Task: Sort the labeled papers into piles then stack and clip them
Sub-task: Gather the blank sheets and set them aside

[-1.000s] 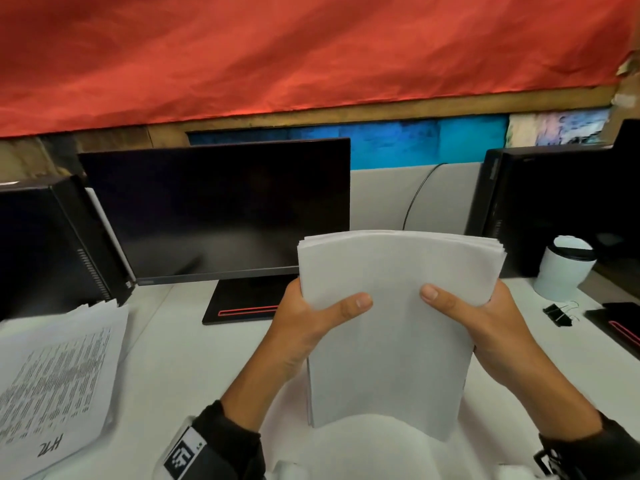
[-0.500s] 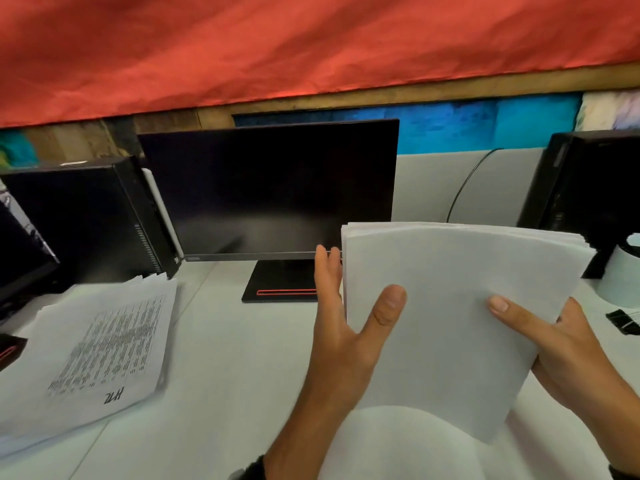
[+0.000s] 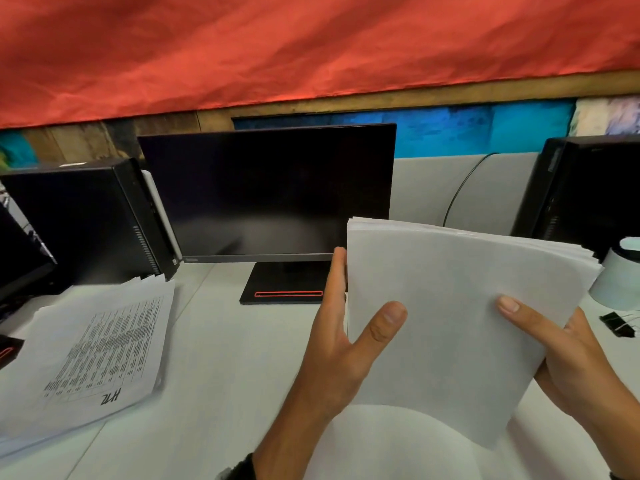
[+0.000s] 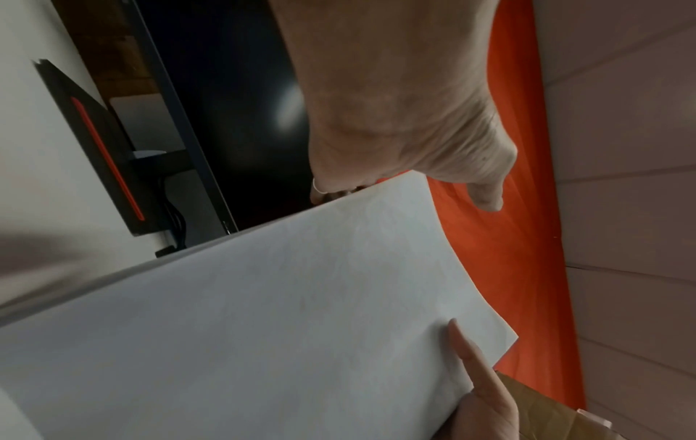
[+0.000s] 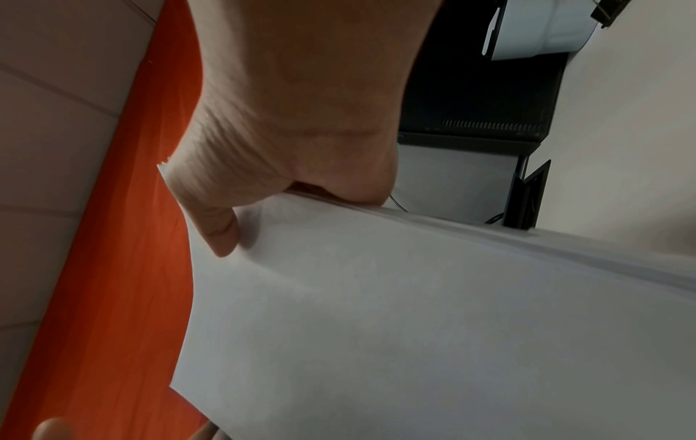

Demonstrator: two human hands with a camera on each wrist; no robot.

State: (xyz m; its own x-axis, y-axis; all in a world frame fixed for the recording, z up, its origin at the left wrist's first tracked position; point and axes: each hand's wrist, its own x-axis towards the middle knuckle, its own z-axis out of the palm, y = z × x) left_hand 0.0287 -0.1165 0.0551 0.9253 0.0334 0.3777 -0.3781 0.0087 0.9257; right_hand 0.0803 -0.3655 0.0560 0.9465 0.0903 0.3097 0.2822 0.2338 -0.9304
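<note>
A thick stack of white paper [image 3: 450, 323] is held upright over the desk, blank side toward me. My left hand [image 3: 341, 317] lies flat along its left edge, fingers straight up and thumb resting on the front sheet. The left wrist view shows that hand [image 4: 406, 134] at the stack [image 4: 301, 327]. My right hand [image 3: 554, 341] grips the lower right edge, thumb in front, fingers hidden behind; the right wrist view shows it [image 5: 301, 134] pinching the stack [image 5: 414, 327]. A second pile of printed sheets [image 3: 97, 351] with a handwritten label lies flat at the left. A black binder clip [image 3: 618, 325] lies at the right.
A dark monitor [image 3: 266, 192] on a black base [image 3: 284, 282] stands behind the white desk [image 3: 225, 393]. Black computer towers stand at the left [image 3: 86, 220] and right [image 3: 588, 188]. A white cup [image 3: 620, 278] sits beside the clip.
My left hand let go of its grip on the stack's left edge and straightened its fingers along it. The view swung left, bringing more of the printed pile into sight.
</note>
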